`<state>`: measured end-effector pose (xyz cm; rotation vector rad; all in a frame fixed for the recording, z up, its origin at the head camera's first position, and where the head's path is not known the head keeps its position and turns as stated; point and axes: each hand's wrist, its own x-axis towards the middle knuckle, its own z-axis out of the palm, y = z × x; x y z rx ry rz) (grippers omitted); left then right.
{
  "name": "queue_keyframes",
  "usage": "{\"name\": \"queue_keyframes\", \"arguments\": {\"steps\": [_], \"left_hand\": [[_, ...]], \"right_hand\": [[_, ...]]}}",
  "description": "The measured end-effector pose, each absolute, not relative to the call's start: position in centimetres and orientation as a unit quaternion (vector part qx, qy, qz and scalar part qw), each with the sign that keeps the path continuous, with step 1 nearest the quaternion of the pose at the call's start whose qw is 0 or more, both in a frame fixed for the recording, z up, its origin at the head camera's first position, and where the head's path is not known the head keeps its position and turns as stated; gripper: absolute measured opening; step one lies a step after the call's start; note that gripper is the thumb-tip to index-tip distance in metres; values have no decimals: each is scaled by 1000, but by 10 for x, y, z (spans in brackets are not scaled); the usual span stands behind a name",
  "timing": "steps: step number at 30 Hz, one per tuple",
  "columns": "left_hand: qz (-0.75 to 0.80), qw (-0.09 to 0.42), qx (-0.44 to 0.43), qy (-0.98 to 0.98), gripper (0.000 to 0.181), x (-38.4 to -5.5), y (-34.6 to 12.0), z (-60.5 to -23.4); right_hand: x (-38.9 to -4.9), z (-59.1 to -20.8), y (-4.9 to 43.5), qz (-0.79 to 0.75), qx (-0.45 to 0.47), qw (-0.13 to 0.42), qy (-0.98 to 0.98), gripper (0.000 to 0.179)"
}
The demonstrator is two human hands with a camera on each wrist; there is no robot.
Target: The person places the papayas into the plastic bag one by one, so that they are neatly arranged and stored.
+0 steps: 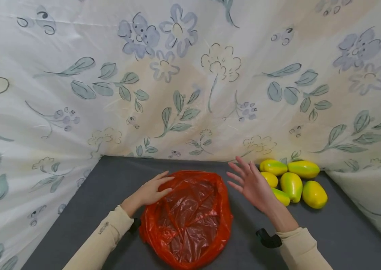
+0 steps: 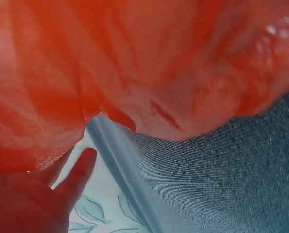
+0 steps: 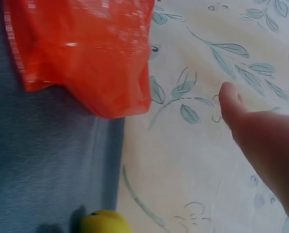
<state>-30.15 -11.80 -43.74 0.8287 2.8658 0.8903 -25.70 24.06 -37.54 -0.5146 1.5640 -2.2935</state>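
Note:
A red plastic bag [image 1: 190, 221] stands on the dark grey table with its mouth spread wide and its rim rolled outward. My left hand [image 1: 153, 189] lies at the bag's upper left rim, fingers extended over the edge. In the left wrist view, the red plastic [image 2: 134, 63] fills the upper part, with the hand [image 2: 32, 199] low at the left. To the right of the bag my right hand [image 1: 252, 183] is raised, fingers spread and nothing in it. Several yellow-green mangoes [image 1: 291, 187] lie just beyond that hand, one partly hidden behind it.
A pale floral cloth [image 1: 183, 93] hangs behind the table [image 1: 116, 176] and along both sides. Black wrist straps [image 1: 268, 239] show at the cuffs of the cream sleeves. One yellow fruit [image 3: 105, 223] shows at the bottom of the right wrist view.

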Motion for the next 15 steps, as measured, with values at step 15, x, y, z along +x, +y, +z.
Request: {"name": "queue_keyframes", "arguments": {"steps": [15], "left_hand": [[298, 13, 268, 916, 44, -306, -122, -448]], "right_hand": [[-238, -414, 264, -869, -183, 247, 387, 60]]}}
